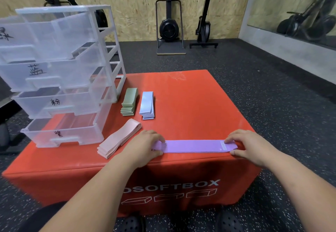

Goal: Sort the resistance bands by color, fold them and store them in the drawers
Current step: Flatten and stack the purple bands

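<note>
— Where are the purple bands [194, 146] sitting?

— They are lying flat in a long strip across the lower middle of the frame, along the near edge of the red soft box [190, 104]. My left hand [145, 146] is pinching their left end, fingers curled over the top. My right hand [249, 144] is pinching the right end, fingertips pressing beside a small pale label and thumb lying along the near edge.

— What is crowding them?

— Just left of my left hand, a stack of pink bands [118, 139] is lying at a slant, its far end looping up loosely. Higher up, left of centre, the green bands [128, 104] and blue bands [147, 105] are sitting side by side in neat folded piles, well apart from the purple strip.

— And the drawers?

— The drawer unit [60, 75] is filling the upper left, a white frame with four translucent plastic drawers all hanging pulled out, each carrying a black handwritten mark. The bottom one is jutting out near the pink stack.

— Surfaces?

— The box is looking smooth and glossy, the bands matte and thin, and the speckled black floor [254, 90] is spreading around it.
</note>
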`<action>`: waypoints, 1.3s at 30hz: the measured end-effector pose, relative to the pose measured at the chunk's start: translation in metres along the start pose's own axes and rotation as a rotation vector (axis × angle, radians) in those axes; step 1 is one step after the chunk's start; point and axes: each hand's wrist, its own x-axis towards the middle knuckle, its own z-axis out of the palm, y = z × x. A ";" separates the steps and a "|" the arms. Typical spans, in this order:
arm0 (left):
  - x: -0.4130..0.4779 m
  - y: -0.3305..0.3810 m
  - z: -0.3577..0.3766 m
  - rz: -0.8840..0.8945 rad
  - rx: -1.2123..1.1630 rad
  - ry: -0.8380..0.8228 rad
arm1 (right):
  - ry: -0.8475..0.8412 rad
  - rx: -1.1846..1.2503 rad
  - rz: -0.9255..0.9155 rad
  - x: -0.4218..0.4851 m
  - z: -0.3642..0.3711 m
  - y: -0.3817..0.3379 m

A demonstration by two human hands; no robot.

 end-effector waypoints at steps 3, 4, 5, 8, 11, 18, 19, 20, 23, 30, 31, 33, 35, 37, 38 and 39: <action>-0.001 0.000 0.000 -0.014 -0.005 -0.005 | -0.039 0.044 0.021 -0.003 -0.003 -0.003; -0.001 0.000 0.000 -0.016 -0.011 -0.003 | -0.039 0.074 0.024 -0.003 -0.004 -0.004; -0.002 0.000 0.000 -0.014 -0.017 0.002 | -0.022 0.112 0.038 -0.002 -0.005 -0.007; -0.003 0.001 0.000 -0.010 -0.010 0.011 | 0.083 0.141 0.200 0.000 -0.003 -0.016; -0.003 0.004 -0.001 -0.012 -0.004 0.009 | 0.047 0.035 0.353 0.002 0.003 -0.022; 0.000 0.004 0.000 -0.028 -0.008 -0.006 | 0.066 0.242 0.563 0.009 0.003 -0.028; 0.000 0.004 0.000 -0.032 -0.008 -0.008 | 0.072 0.278 0.591 0.010 0.003 -0.030; 0.000 0.004 0.001 -0.038 -0.010 -0.011 | 0.071 0.301 0.614 0.011 0.003 -0.030; 0.001 0.005 0.001 -0.045 -0.010 -0.011 | 0.064 0.333 0.637 0.012 0.000 -0.037; 0.006 0.005 0.001 -0.029 0.035 0.017 | 0.235 0.583 0.514 0.009 -0.017 -0.051; 0.008 0.008 0.000 -0.031 0.028 0.034 | 0.238 0.668 0.492 0.009 -0.021 -0.053; 0.012 0.019 -0.003 -0.025 -0.038 0.096 | 0.235 0.838 0.460 0.007 -0.028 -0.061; 0.019 0.038 -0.006 -0.027 -0.199 0.148 | 0.232 0.981 0.436 0.005 -0.033 -0.072; 0.026 0.062 -0.008 -0.086 -0.406 0.149 | 0.235 1.069 0.419 0.006 -0.034 -0.086; 0.031 0.073 -0.008 -0.131 -0.516 0.136 | 0.242 1.093 0.405 0.007 -0.033 -0.094; 0.034 0.084 -0.007 -0.177 -0.629 0.120 | 0.252 1.106 0.386 0.008 -0.032 -0.101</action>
